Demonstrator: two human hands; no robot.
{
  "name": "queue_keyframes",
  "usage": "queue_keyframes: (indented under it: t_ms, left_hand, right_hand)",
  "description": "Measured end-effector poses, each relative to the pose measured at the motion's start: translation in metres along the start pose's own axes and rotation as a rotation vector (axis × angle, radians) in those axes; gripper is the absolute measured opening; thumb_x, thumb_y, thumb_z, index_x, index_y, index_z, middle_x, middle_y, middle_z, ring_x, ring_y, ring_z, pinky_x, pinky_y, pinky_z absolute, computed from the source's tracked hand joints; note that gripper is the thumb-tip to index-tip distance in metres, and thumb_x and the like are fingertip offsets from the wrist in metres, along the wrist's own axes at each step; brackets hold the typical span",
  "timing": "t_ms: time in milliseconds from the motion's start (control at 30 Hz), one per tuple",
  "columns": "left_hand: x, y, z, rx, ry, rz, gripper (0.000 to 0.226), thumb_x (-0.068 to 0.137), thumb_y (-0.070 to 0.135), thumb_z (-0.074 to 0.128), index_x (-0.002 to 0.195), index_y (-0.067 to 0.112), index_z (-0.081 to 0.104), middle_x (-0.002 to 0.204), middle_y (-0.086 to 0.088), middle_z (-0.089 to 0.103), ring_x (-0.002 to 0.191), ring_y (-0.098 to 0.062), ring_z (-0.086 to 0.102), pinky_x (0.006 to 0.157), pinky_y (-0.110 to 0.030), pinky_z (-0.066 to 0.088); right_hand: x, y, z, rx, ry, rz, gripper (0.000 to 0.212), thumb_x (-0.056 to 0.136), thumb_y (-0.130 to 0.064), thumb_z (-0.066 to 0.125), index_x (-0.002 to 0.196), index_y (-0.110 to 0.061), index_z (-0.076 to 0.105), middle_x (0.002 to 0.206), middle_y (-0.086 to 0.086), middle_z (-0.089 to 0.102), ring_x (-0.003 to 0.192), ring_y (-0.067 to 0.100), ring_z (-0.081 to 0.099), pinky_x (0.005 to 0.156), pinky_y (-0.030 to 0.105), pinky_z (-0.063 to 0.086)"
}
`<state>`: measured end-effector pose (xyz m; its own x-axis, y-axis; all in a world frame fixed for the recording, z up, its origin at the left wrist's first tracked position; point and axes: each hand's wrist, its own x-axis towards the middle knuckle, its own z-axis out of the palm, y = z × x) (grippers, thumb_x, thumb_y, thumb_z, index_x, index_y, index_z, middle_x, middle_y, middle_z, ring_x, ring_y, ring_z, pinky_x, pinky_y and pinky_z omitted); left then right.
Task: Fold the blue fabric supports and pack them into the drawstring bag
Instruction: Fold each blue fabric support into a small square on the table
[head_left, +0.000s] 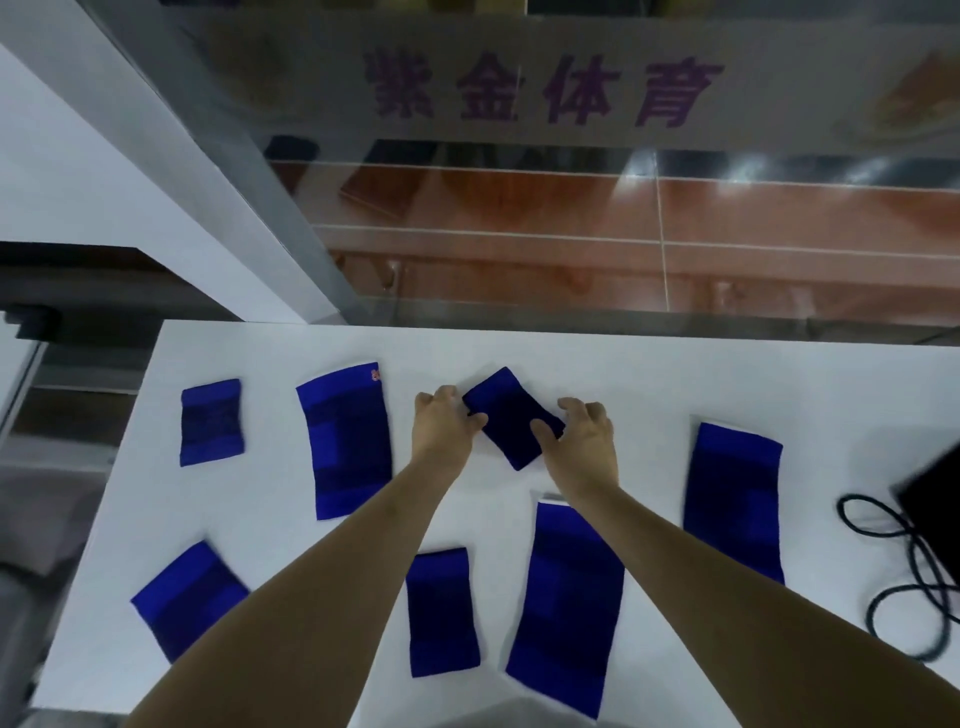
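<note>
Several blue fabric supports lie flat on a white table (649, 374). A small dark blue support (506, 410) lies tilted at the far middle. My left hand (441, 423) touches its left edge with curled fingers, thumb on the fabric. My right hand (584, 434) rests at its right edge, thumb on the cloth, fingers spread. Long supports lie at left (345, 441), at right (732, 499) and near the front (566, 608). Short ones lie at far left (212, 422), front left (189, 597) and front middle (441, 613). A black drawstring bag (935, 499) shows at the right edge.
The bag's black cord (893, 540) loops over the table's right side. A glass partition (519, 234) with purple characters stands just behind the table's far edge. The table's left edge drops off to the floor.
</note>
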<state>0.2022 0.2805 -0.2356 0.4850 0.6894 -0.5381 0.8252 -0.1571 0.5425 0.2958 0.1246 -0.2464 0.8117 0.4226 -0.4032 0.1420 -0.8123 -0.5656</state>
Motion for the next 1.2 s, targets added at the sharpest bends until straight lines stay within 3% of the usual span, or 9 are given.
queue_keyframes:
  t_ms: [67,267,400,667,800,900,1000,1100,1200]
  left_hand:
    - [-0.003,0.002,0.008,-0.008,0.004,-0.017,0.048,0.089,0.024,0.073,0.129,0.013,0.051,0.124,-0.008,0.046,0.097,-0.026,0.060,0.084,-0.034,0.053]
    - [-0.008,0.006,0.025,0.035,0.014,0.000,0.049,0.087,0.013,0.074,0.129,0.013,0.049,0.127,-0.008,0.046,0.111,-0.027,0.055,0.096,-0.043,0.054]
    - [-0.014,0.006,0.027,0.046,0.014,0.042,0.052,0.085,0.012,0.076,0.128,0.016,0.047,0.121,-0.007,0.052,0.108,-0.025,0.057,0.092,-0.043,0.056]
    - [-0.021,0.014,0.020,-0.209,-0.054,-0.003,0.053,0.082,0.011,0.080,0.126,0.017,0.052,0.109,0.000,0.064,0.096,-0.018,0.062,0.073,-0.024,0.049]
    - [-0.028,0.016,0.020,-0.315,-0.083,0.001,0.045,0.083,0.014,0.078,0.123,0.017,0.058,0.107,0.001,0.068,0.096,-0.017,0.065,0.079,-0.029,0.055]
    - [-0.035,0.024,0.015,-0.489,-0.133,0.071,0.037,0.081,0.010,0.075,0.117,0.016,0.065,0.105,0.001,0.073,0.098,-0.018,0.069,0.087,-0.037,0.059]
    - [-0.042,0.036,0.006,-0.611,-0.168,0.172,0.031,0.084,0.003,0.072,0.113,0.013,0.068,0.104,-0.001,0.075,0.095,-0.015,0.071,0.077,-0.025,0.057]
    - [-0.044,0.045,0.000,-0.591,-0.101,0.307,0.025,0.087,0.003,0.070,0.109,0.015,0.069,0.103,0.003,0.073,0.097,-0.010,0.067,0.082,-0.018,0.053]
    - [-0.046,0.042,0.000,-0.346,0.075,0.484,0.025,0.088,0.008,0.072,0.108,0.024,0.071,0.109,0.015,0.069,0.107,0.000,0.055,0.090,-0.005,0.039]
  right_hand:
    - [0.002,0.002,0.003,0.010,-0.043,-0.026,0.047,0.097,-0.039,0.064,0.139,-0.019,0.053,0.131,0.002,0.049,0.123,0.022,0.050,0.101,0.040,0.053]
    - [-0.003,0.014,0.009,-0.029,-0.028,-0.085,0.039,0.098,-0.033,0.064,0.134,-0.021,0.057,0.126,0.002,0.052,0.113,0.021,0.055,0.098,0.039,0.055]
    - [-0.006,0.019,0.009,-0.065,-0.011,-0.118,0.040,0.100,-0.033,0.063,0.138,-0.020,0.056,0.129,0.003,0.053,0.118,0.021,0.053,0.101,0.036,0.053]
    - [-0.008,0.028,0.008,-0.026,-0.008,-0.151,0.032,0.105,-0.020,0.051,0.136,-0.016,0.058,0.130,0.005,0.053,0.121,0.022,0.050,0.101,0.033,0.052]
    - [-0.006,0.028,0.000,-0.135,-0.002,-0.198,0.033,0.102,-0.023,0.053,0.134,-0.020,0.060,0.127,0.005,0.058,0.116,0.024,0.054,0.099,0.041,0.052]
    - [0.000,0.019,-0.014,0.025,0.018,-0.178,0.043,0.099,-0.018,0.057,0.142,-0.020,0.054,0.137,0.003,0.059,0.123,0.022,0.054,0.100,0.037,0.052]
    - [0.005,0.002,-0.035,0.362,-0.029,-0.163,0.044,0.098,-0.010,0.059,0.141,-0.020,0.054,0.128,-0.004,0.064,0.117,0.013,0.058,0.087,0.009,0.047]
    - [0.008,-0.005,-0.053,0.465,0.001,-0.236,0.031,0.095,-0.009,0.061,0.123,-0.023,0.064,0.114,-0.009,0.070,0.108,0.011,0.061,0.083,0.018,0.047]
    - [0.004,0.002,-0.062,0.373,0.071,-0.344,0.025,0.093,-0.006,0.068,0.111,-0.024,0.069,0.110,-0.014,0.070,0.106,0.007,0.059,0.082,0.011,0.041]
